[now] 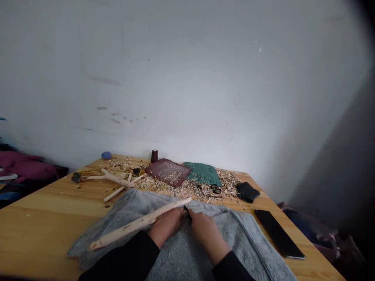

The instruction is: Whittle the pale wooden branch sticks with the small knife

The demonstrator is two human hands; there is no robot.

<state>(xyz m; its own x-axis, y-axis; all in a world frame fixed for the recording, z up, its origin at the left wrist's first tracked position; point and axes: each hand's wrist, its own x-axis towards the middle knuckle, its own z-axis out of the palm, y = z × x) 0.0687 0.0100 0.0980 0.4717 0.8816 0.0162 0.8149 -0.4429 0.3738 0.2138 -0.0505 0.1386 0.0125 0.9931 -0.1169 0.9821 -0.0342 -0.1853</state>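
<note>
My left hand point(166, 225) is closed around a long pale peeled wooden stick point(137, 224) that lies slantwise over a grey cloth point(252, 242) on the wooden table point(43, 218). The stick runs from lower left to the middle, its upper end near the shavings. My right hand point(205, 231) is closed right beside the left, thumb side toward it, gripping something small and dark at the stick; I cannot make out what it is. Both sleeves are black.
Wood shavings point(187, 188) cover the table's back, with a dark red sheet point(168, 171), a green sheet point(203, 173), a dark spool point(154, 156), scissors point(215, 190), a black pouch point(247, 192) and short peeled sticks point(117, 181). A black phone point(278, 233) lies at right. White wall behind.
</note>
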